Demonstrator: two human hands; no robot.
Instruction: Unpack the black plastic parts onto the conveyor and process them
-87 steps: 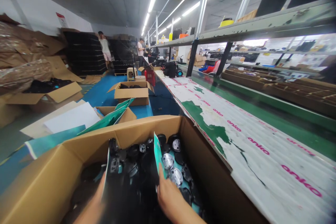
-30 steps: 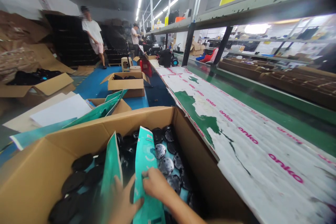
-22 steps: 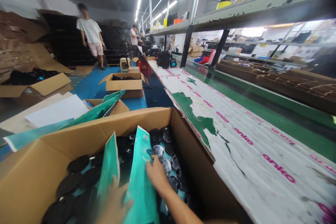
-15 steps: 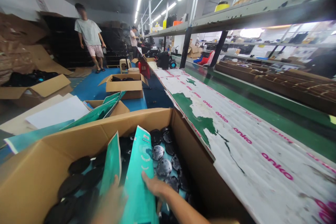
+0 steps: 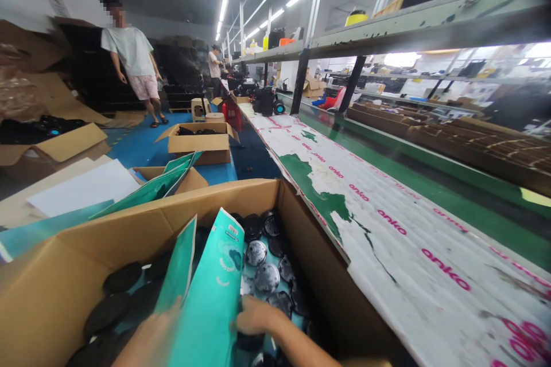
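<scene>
Right hand [image 5: 258, 316] lower along printed teal sheet [image 5: 213, 292]; co-worker [image 5: 131, 57] nearer.

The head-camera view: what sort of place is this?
Probably a factory workshop: a long worktable runs beneath a shelf, an open carton holds many round parts, and another carton stands beyond.

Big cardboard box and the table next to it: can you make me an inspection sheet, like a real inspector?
Surface: table with a white covering, pink-printed, torn to show green.
Things: left green sheet and right green sheet slant up among round parts in the big cardboard box.
Clutter: white sheet and open carton beyond the box.
Hands: left hand blurred, at the left sheet; right hand, fingers curled, by the right sheet's edge.
Cables: nothing seen.
Surroundings: a person at left; raised shelf.
</scene>
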